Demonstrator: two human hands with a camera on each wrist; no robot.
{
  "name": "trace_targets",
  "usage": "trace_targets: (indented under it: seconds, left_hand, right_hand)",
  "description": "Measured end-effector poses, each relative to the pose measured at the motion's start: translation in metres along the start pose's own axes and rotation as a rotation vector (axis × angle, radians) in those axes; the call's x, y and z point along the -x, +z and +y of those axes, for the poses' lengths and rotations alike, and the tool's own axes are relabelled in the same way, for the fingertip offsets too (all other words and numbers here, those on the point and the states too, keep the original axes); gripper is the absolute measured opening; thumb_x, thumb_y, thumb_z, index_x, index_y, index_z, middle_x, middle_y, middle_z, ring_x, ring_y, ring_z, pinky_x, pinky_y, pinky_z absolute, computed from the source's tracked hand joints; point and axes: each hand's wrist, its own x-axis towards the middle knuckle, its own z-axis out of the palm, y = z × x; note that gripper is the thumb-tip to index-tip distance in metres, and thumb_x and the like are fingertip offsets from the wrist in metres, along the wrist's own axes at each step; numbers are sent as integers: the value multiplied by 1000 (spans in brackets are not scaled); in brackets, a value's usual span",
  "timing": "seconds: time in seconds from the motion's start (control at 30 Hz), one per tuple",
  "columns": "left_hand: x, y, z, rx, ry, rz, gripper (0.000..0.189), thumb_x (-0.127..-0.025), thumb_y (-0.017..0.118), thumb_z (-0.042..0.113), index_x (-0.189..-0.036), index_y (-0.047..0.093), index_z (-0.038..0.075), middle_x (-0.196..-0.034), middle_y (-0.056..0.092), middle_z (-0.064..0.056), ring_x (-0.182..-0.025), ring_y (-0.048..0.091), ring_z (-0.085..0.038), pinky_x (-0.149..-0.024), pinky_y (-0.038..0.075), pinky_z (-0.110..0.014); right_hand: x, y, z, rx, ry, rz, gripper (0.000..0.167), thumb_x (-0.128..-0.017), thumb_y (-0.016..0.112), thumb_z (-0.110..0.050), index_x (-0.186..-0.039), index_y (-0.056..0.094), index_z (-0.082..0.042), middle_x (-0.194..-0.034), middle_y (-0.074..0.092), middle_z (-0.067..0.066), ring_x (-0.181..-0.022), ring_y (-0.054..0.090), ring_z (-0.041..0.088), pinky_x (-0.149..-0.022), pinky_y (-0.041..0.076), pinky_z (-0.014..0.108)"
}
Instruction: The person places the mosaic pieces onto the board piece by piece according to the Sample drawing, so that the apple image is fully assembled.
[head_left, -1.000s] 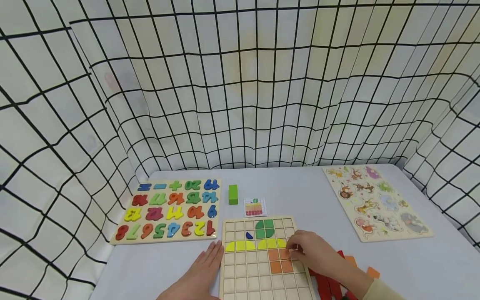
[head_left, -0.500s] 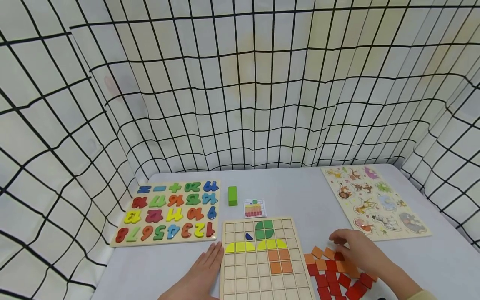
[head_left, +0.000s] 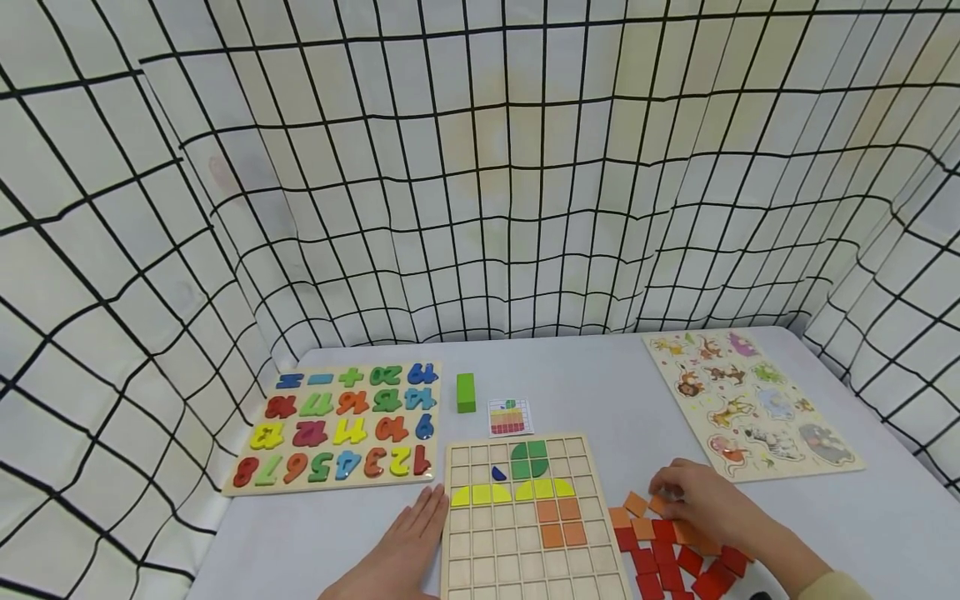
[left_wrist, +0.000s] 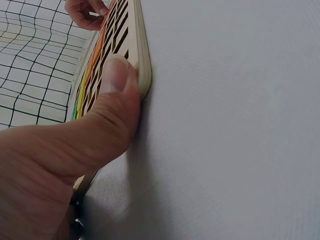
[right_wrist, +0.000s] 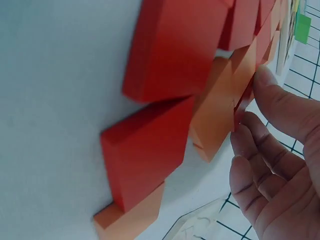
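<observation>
In the head view, a wooden grid board bears green, yellow and orange tiles and one small dark-blue piece. My left hand lies along its left side with fingers straight. The left wrist view has the left thumb resting on the board's edge. My right hand is at the far side of a pile of red and orange tiles. In the right wrist view, its thumb and fingertips pinch a red tile, beside an orange tile.
A number puzzle lies left, an animal puzzle right. Behind the board are a green block and a small pattern card. Black netting over white cloth encloses the table.
My right hand has moved from the board's orange tiles rightward to the loose pile, where its fingers have closed in on a red tile. The left hand has stayed beside the board.
</observation>
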Motion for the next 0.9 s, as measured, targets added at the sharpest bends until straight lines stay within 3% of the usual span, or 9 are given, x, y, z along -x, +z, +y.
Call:
trace_targets:
  seconds: [0.23, 0.47, 0.63, 0.9]
  left_hand:
    - [0, 0, 1, 5, -4, -10, 129, -75, 78, 70, -160, 19, -6, -171, 13, -22, -158, 12, -42, -123, 20, -67]
    - [0, 0, 0, 28, -2, -10, 128, -72, 84, 61, -160, 19, -6, -171, 12, -23, -158, 10, -43, -124, 18, -67]
    - [1, 2, -1, 52, 12, 5, 131, -70, 86, 59, -160, 18, -6, -171, 11, -23, -159, 8, -43, -124, 16, -67]
    - [3, -1, 4, 46, 3, 10, 135, -66, 88, 58, -160, 17, -6, -171, 10, -23, -159, 6, -42, -125, 15, -66]
  right_hand:
    - [-1, -2, 0, -25, 44, -23, 23, -85, 82, -13, -91, 62, -22, -82, 54, -8, -78, 50, 10, -65, 46, 21]
    - [-3, -3, -8, -45, -82, 63, 21, -89, 77, -10, -85, 60, -22, -78, 59, -15, -72, 50, 0, -64, 49, 20]
    - [-13, 3, -36, -114, -160, 107, 17, -91, 75, -8, -90, 62, -20, -83, 62, -14, -76, 53, -2, -67, 52, 19]
    - [-38, 24, -82, -235, -220, 47, 13, -92, 75, -12, -89, 64, -18, -86, 63, -11, -80, 55, 2, -71, 51, 20]
